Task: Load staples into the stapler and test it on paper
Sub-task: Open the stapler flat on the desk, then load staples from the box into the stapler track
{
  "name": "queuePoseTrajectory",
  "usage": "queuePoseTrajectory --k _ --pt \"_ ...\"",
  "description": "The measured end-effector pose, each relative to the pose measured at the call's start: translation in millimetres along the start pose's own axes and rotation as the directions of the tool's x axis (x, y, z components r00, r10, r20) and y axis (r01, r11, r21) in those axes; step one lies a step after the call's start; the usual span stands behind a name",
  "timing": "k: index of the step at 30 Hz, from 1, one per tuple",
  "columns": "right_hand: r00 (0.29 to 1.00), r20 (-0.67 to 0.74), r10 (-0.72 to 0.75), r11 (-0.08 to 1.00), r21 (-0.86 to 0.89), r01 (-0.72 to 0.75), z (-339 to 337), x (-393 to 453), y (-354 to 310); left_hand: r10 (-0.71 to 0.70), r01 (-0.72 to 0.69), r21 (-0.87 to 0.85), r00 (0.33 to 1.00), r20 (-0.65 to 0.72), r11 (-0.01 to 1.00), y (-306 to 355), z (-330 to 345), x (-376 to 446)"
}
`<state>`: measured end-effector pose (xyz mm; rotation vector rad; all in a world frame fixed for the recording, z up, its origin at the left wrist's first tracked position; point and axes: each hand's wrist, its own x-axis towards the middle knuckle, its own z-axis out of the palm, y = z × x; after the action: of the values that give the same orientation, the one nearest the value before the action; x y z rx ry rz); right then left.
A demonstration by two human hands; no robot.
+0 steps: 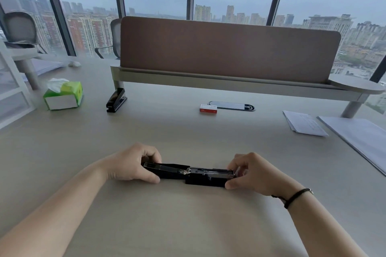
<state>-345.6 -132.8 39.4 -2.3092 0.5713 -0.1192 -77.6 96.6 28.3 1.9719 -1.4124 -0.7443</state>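
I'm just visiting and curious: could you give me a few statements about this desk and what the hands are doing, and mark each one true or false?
1. Both hands hold the opened stapler, the left hand at one end and the right hand at the other. True.
2. The small red and white staple box lies between the hands. False: it lies farther back on the desk, beside an oval cable port.
3. A green tissue box stands at the far left. True.
4. The stapler rests on a sheet of paper. False: it is on the bare desk; the papers lie at the right.
5. A second black stapler stands near the tissue box. True.
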Motion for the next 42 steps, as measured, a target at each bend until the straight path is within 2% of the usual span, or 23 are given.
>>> queuePoseTrajectory --k 3,5,8,11,13,15,17,18,20,22,26,30,35,42 --pt "0.999 0.026 -0.023 1.0 0.013 0.022 0.0 -4.3 -1.9 -0.016 0.031 -0.091 0.986 0.165 0.995 10.1 -5.4 -3.4" --pt "1.0 0.012 -0.029 0.999 0.018 0.029 1.5 -3.9 -2.8 0.023 0.015 -0.228 0.986 0.166 0.974 17.4 -10.0 2.8" --pt "0.999 -0.017 -0.041 0.999 0.019 0.041 4.9 -3.3 -3.7 0.02 -0.047 -0.259 0.994 -0.103 0.965 19.4 -7.6 31.2" --pt "0.999 -0.007 -0.041 0.998 0.056 0.041 5.2 -2.1 -4.4 -0.069 -0.011 -0.211 0.927 -0.369 0.977 10.1 3.1 70.8" --pt "0.999 0.025 -0.038 0.988 0.154 0.033 2.7 -1.1 -2.3 -0.078 -0.002 -0.178 0.892 -0.445 0.984 7.4 8.0 90.9" --pt "0.999 0.012 -0.04 0.946 0.321 0.034 -1.3 0.5 -0.2 -0.068 0.001 -0.143 0.884 -0.462 0.99 6.3 10.3 103.0" --pt "0.997 -0.071 0.006 0.885 0.466 0.028 -3.7 8.3 2.0 -0.046 0.016 -0.066 0.874 -0.484 0.998 3.6 11.2 110.9" --pt "0.99 -0.133 0.045 0.876 0.482 0.025 -3.6 17.1 3.5 -0.039 0.027 -0.031 0.865 -0.5 0.999 1.3 11.7 114.1" --pt "0.96 -0.259 0.11 0.913 0.409 0.006 -1.4 43.6 6.2 -0.022 0.042 0.025 0.847 -0.531 0.999 -3.6 12.3 118.7" --pt "0.926 -0.357 0.123 0.968 0.248 -0.033 0.3 81.1 10.2 -0.008 0.049 0.061 0.839 -0.545 0.997 -7.3 12.6 121.2" --pt "0.906 -0.409 0.109 0.994 0.017 -0.112 -2.4 161.3 15.4 0.011 0.032 0.067 0.83 -0.557 0.997 -10.9 13.9 121.8" --pt "0.884 -0.46 0.082 0.945 -0.247 -0.216 -2.0 221.9 16.1 0.025 0.026 0.082 0.829 -0.558 0.996 -12.3 13.8 122.2" --pt "0.885 -0.45 0.115 0.906 -0.319 -0.28 -6.6 259.1 21.0 0.035 0.015 0.085 0.83 -0.557 0.996 -12.8 13.8 122.6" --pt "0.877 -0.476 0.059 0.912 -0.331 -0.241 -1.3 247.7 22.7 0.051 -0.002 0.089 0.828 -0.558 0.996 -11.0 11.8 119.8"
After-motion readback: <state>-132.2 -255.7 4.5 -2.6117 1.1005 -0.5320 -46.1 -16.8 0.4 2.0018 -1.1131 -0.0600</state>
